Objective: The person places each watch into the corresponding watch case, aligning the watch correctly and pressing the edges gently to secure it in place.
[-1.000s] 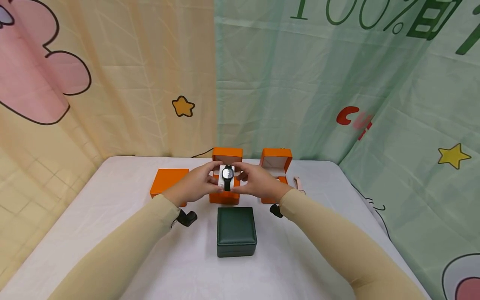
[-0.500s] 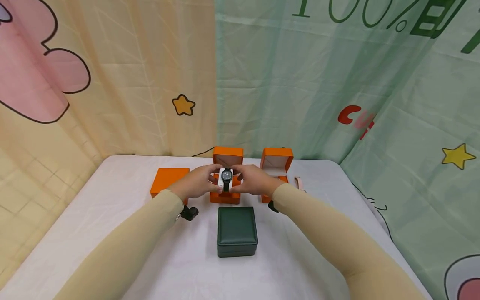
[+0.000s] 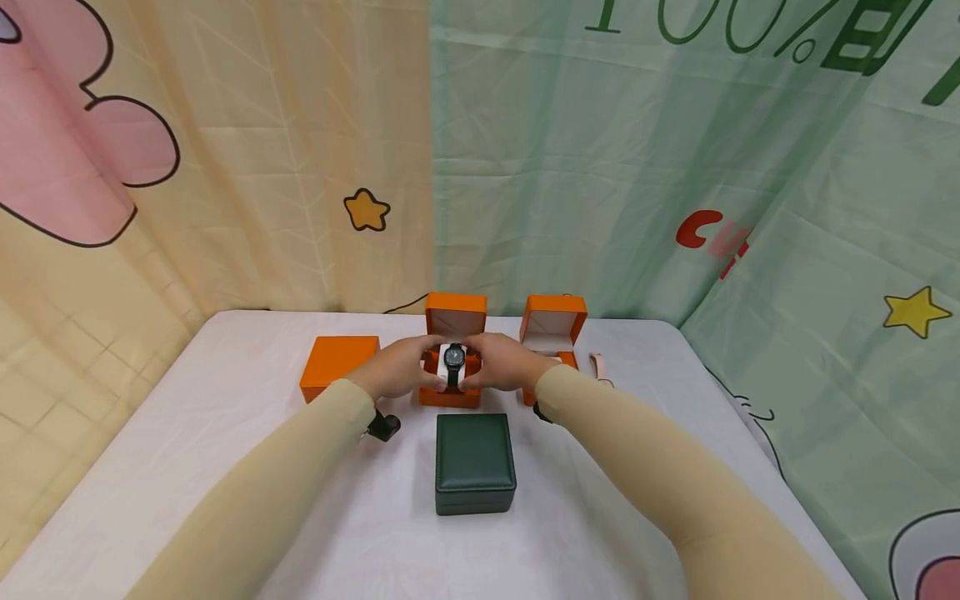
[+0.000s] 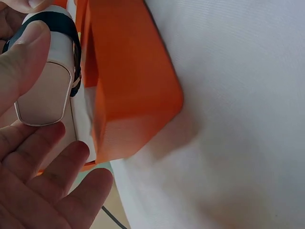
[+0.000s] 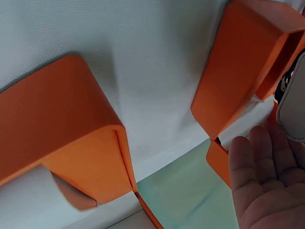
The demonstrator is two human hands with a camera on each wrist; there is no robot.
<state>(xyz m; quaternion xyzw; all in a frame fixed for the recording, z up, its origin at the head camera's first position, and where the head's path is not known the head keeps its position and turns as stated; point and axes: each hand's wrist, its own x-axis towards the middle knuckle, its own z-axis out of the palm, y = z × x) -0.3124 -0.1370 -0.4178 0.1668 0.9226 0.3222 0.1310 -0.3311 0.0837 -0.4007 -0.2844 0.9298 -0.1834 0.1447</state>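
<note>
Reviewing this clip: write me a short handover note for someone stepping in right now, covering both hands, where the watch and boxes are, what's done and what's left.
Left hand and right hand: both hold the white cushion carrying the black watch, one hand on each side.
Position: cushion sits low in the open middle orange box; whether it is fully seated cannot be told.
Other things: closed orange box on the left, second open orange box on the right, closed green box in front, all on the white table.
Done: watch is on its cushion, at the box.
Left, probably: seat the cushion, let go, shut the lid.
</note>
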